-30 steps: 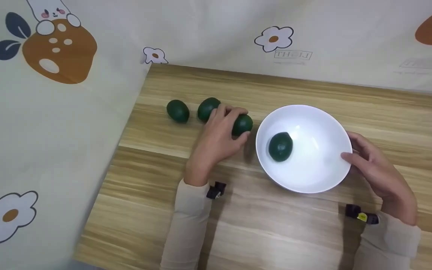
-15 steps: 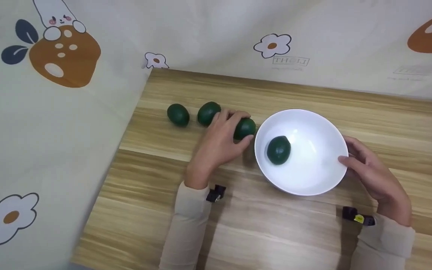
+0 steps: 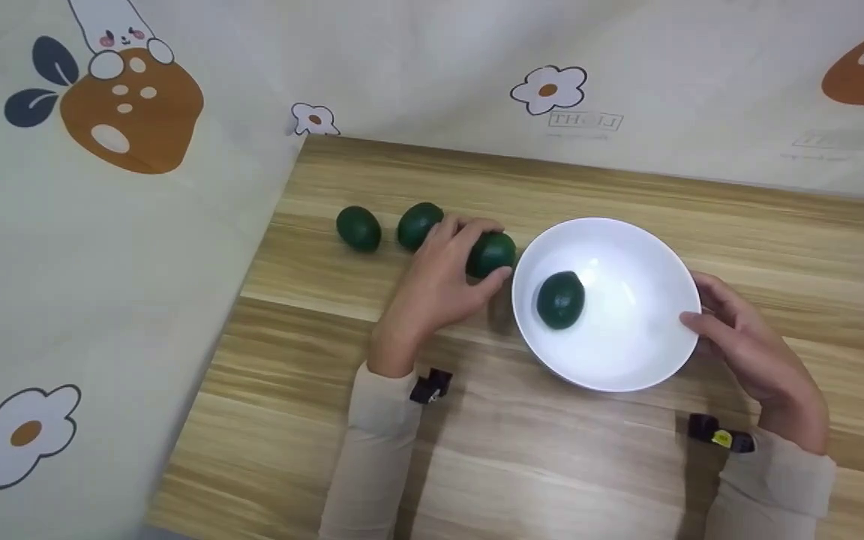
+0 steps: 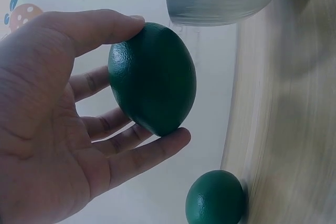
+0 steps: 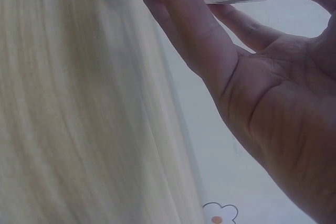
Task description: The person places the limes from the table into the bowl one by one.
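My left hand (image 3: 443,274) pinches a dark green lime (image 4: 155,80) between its thumb and fingers, close to the left rim of a white bowl (image 3: 634,337). The wrist view shows this lime raised off the table, its pointed end by a fingertip. A second lime (image 3: 560,300) lies inside the bowl, left of its middle. My right hand (image 3: 758,345) holds the bowl at its right side, thumb over the rim; in the right wrist view its fingers (image 5: 194,24) reach along the bowl's outer wall. Another lime (image 3: 418,225) sits just behind my left hand, partly covered by it.
One more lime (image 3: 358,229) lies farther left on the wood-grain table (image 3: 289,360). The table's left edge slopes down toward the lower left. A pale printed sheet (image 3: 417,67) with flowers and fruit covers the back and left side.
My left hand and its lime have moved slightly right, closer to the bowl's rim. The right hand keeps its hold on the bowl. The head view has shifted a little.
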`<action>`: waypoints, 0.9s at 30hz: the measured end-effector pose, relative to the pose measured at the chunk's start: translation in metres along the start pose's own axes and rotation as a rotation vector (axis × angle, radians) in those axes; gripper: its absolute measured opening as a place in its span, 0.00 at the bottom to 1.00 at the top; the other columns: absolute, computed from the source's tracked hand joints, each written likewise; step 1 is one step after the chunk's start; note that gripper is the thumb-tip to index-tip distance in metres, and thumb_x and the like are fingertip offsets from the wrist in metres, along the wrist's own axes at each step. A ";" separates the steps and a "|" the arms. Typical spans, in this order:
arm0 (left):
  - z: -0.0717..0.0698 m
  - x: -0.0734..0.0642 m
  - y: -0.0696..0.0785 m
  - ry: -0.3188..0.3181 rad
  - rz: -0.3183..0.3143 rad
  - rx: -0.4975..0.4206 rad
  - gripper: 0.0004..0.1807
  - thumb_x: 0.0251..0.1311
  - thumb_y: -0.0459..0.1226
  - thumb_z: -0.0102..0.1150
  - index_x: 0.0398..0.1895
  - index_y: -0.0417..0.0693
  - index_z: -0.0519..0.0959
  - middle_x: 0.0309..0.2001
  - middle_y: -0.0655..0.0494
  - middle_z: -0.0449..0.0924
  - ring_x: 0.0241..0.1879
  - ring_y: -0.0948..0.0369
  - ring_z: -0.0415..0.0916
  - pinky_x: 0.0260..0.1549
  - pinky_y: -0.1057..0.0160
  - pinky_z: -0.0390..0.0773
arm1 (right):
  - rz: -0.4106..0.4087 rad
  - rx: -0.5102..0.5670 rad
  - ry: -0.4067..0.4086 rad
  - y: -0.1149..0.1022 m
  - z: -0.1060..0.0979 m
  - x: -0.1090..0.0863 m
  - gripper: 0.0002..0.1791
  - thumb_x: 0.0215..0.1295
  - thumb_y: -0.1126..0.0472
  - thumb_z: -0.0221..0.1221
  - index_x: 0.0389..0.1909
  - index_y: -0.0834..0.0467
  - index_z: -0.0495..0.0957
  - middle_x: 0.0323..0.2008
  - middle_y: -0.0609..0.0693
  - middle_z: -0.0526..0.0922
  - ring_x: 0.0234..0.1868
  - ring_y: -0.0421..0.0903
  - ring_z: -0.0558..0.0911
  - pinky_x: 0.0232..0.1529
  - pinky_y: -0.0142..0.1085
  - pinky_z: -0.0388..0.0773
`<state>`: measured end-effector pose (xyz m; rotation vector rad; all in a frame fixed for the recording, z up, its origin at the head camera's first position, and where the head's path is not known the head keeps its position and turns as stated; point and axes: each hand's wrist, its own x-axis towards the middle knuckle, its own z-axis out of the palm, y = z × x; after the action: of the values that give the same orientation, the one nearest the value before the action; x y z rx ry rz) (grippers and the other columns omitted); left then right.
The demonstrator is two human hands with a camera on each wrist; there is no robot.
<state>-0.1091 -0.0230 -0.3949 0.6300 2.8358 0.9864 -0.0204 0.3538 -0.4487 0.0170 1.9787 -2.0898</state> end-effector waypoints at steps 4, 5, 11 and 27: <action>0.000 0.001 0.000 -0.005 0.002 -0.010 0.29 0.68 0.51 0.68 0.70 0.59 0.76 0.67 0.51 0.74 0.66 0.53 0.73 0.68 0.51 0.76 | 0.003 -0.013 0.003 0.000 0.000 0.001 0.24 0.79 0.71 0.51 0.72 0.53 0.69 0.62 0.40 0.82 0.51 0.39 0.88 0.45 0.34 0.89; 0.000 0.001 0.001 -0.005 0.001 -0.012 0.29 0.68 0.51 0.68 0.70 0.59 0.76 0.67 0.51 0.74 0.66 0.53 0.73 0.68 0.51 0.76 | 0.003 -0.015 0.004 0.000 0.000 0.001 0.24 0.79 0.70 0.51 0.72 0.53 0.69 0.63 0.40 0.82 0.51 0.39 0.88 0.45 0.34 0.88; 0.001 0.001 0.001 -0.016 0.001 -0.026 0.29 0.68 0.51 0.68 0.70 0.59 0.76 0.68 0.53 0.74 0.67 0.54 0.72 0.70 0.51 0.75 | 0.007 -0.003 0.008 0.001 0.000 0.001 0.25 0.79 0.71 0.51 0.72 0.53 0.70 0.62 0.41 0.82 0.52 0.39 0.88 0.46 0.33 0.88; 0.004 0.002 0.004 0.002 0.008 -0.050 0.28 0.69 0.53 0.67 0.70 0.58 0.76 0.67 0.53 0.75 0.66 0.55 0.74 0.68 0.52 0.76 | -0.001 0.021 0.021 0.002 -0.001 0.002 0.24 0.78 0.73 0.50 0.70 0.53 0.72 0.60 0.43 0.83 0.49 0.41 0.88 0.43 0.35 0.89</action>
<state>-0.1092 -0.0172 -0.3956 0.6363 2.8027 1.0553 -0.0218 0.3539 -0.4513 0.0431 1.9686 -2.1199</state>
